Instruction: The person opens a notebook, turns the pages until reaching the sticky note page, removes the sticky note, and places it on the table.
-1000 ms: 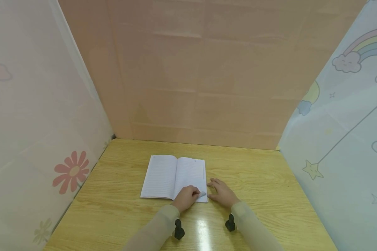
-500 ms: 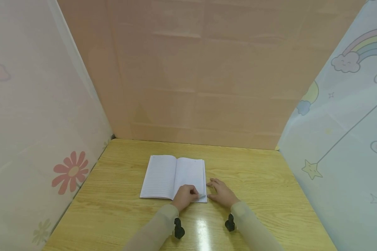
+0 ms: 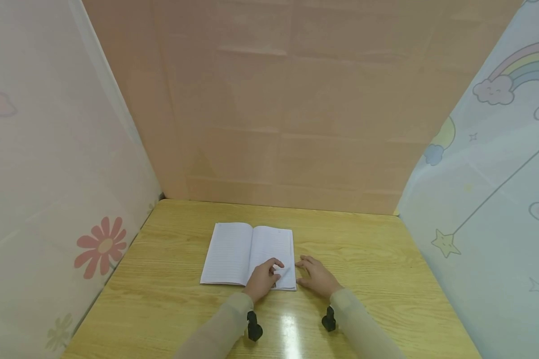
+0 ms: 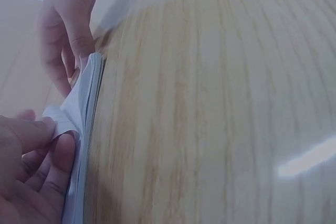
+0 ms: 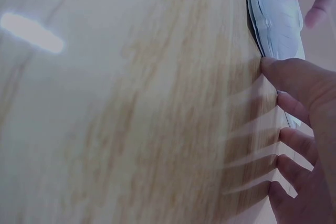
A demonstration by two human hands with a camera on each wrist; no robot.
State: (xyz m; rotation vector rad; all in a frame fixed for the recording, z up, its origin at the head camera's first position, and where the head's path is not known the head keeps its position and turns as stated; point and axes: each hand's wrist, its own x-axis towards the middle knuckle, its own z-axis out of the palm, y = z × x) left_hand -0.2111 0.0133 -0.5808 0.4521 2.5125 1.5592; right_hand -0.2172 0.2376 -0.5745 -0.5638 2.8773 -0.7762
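Note:
An open notebook (image 3: 227,254) with lined white pages lies on the wooden table. Over the lower part of its right-hand page is my left hand (image 3: 260,280). The lower corner of that page (image 4: 63,120) is lifted and curled, held between my left thumb and a finger beneath it. Beside the notebook's right edge rests my right hand (image 3: 320,279), its fingers spread and relaxed. In the right wrist view, the right thumb (image 5: 278,72) touches the notebook's edge, while the other fingertips (image 5: 286,136) rest on the tabletop alongside.
The wooden table (image 3: 368,249) extends around the notebook. A plain tan sheet (image 3: 274,109) hangs behind it, and patterned white panels (image 3: 36,189) stand at both sides. Each wrist wears a small black camera mount (image 3: 254,326).
My left hand has shifted slightly away from me and its fingers have parted more, with the page corner lifted and curled further inward. My right hand has stayed in place.

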